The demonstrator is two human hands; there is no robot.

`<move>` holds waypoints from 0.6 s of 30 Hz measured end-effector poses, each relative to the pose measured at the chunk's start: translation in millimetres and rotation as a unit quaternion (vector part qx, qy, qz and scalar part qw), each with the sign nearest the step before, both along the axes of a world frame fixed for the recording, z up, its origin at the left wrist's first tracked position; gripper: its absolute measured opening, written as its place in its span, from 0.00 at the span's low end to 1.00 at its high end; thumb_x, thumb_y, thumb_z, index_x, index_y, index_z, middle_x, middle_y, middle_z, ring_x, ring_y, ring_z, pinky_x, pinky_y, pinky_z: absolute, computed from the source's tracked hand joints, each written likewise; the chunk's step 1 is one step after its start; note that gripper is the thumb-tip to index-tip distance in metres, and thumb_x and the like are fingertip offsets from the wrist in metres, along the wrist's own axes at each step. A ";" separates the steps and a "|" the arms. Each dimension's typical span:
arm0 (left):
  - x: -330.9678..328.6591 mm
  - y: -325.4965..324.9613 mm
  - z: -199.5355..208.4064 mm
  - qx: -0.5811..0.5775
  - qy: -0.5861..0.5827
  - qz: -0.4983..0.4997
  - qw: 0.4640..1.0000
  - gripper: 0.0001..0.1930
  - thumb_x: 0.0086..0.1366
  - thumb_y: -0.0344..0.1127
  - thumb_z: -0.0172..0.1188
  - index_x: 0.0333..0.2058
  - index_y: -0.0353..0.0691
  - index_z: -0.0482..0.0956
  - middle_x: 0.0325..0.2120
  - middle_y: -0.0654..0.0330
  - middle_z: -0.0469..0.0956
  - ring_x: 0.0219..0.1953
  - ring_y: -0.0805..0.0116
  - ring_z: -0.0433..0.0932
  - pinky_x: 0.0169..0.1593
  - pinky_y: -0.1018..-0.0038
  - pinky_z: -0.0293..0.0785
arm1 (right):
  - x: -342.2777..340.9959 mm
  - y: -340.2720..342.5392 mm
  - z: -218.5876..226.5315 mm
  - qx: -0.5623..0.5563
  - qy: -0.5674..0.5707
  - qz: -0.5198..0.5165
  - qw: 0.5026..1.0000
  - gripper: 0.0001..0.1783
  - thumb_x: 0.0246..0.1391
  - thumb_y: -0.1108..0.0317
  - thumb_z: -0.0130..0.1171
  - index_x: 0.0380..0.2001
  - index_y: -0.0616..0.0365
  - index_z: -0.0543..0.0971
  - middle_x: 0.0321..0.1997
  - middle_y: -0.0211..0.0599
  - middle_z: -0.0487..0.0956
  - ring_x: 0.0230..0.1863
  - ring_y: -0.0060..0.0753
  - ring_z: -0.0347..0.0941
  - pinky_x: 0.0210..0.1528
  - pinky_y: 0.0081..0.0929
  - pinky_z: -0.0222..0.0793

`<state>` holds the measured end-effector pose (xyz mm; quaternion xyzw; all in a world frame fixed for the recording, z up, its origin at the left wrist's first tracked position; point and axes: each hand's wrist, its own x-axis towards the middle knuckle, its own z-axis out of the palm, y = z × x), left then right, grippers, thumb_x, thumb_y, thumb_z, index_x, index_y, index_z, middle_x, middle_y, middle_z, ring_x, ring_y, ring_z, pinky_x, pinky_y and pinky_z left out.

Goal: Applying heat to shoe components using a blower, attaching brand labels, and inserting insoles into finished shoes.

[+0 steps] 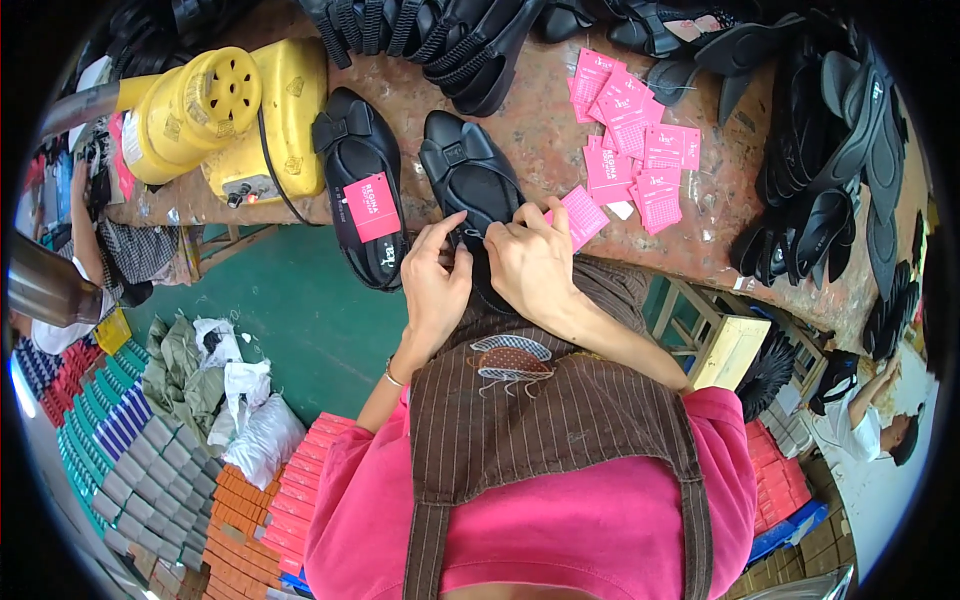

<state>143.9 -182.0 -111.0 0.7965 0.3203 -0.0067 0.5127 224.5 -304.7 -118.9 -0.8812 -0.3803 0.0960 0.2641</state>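
A black flat shoe (462,160) with a bow on its toe lies at the table's front edge, its heel end toward me. My left hand (438,275) pinches the shoe's left rim with thumb and fingertips. On the opposite rim, my right hand (532,260) is closed with its fingers bent over the edge. A pink printed tag (582,218) sticks out beside the right hand's fingers; whether they grip it, I cannot tell. Left of this shoe rests its matching black shoe (334,165), with a pink tag (374,207) lying across it.
Several loose pink tags (650,145) are spread on the worn table (540,110). Black shoes (480,60) line the far side, and black soles and shoes (835,130) pile up at right. A yellow machine (285,120) stands at left. Stacked boxes (160,480) occupy the floor.
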 end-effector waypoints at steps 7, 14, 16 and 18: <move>-1.1 2.9 -3.1 0.021 0.006 -0.003 1.000 0.19 0.56 0.20 0.56 0.48 0.34 0.79 0.28 0.53 0.75 0.25 0.63 0.76 0.30 0.69 0.74 | -2.3 14.0 -3.9 -0.005 0.001 0.001 1.000 0.04 0.45 0.70 0.62 0.21 0.58 0.81 0.20 0.37 0.80 0.35 0.36 0.73 0.57 0.43 0.57; -1.2 5.8 -10.2 0.174 -0.057 -0.049 0.982 0.11 0.59 0.24 0.61 0.42 0.33 0.82 0.30 0.52 0.72 0.27 0.55 0.76 0.32 0.65 0.73 | 0.2 11.0 -10.0 0.057 0.059 -0.064 0.995 0.02 0.46 0.69 0.64 0.24 0.54 0.82 0.20 0.33 0.79 0.31 0.35 0.74 0.53 0.39 0.58; 1.2 4.9 -6.4 0.106 -0.038 -0.012 0.994 0.04 0.58 0.25 0.64 0.34 0.33 0.84 0.30 0.52 0.72 0.27 0.56 0.76 0.31 0.64 0.73 | 0.9 8.7 -10.6 0.062 0.059 -0.059 0.995 0.02 0.46 0.70 0.64 0.25 0.54 0.83 0.20 0.33 0.80 0.31 0.35 0.74 0.54 0.40 0.58; 5.6 3.8 -1.0 0.106 -0.033 -0.016 0.994 0.04 0.58 0.24 0.64 0.33 0.33 0.83 0.30 0.53 0.71 0.27 0.56 0.76 0.31 0.65 0.73 | 1.2 7.0 -9.9 0.067 0.059 -0.055 0.994 0.02 0.46 0.70 0.64 0.26 0.54 0.84 0.21 0.33 0.80 0.31 0.35 0.75 0.55 0.40 0.59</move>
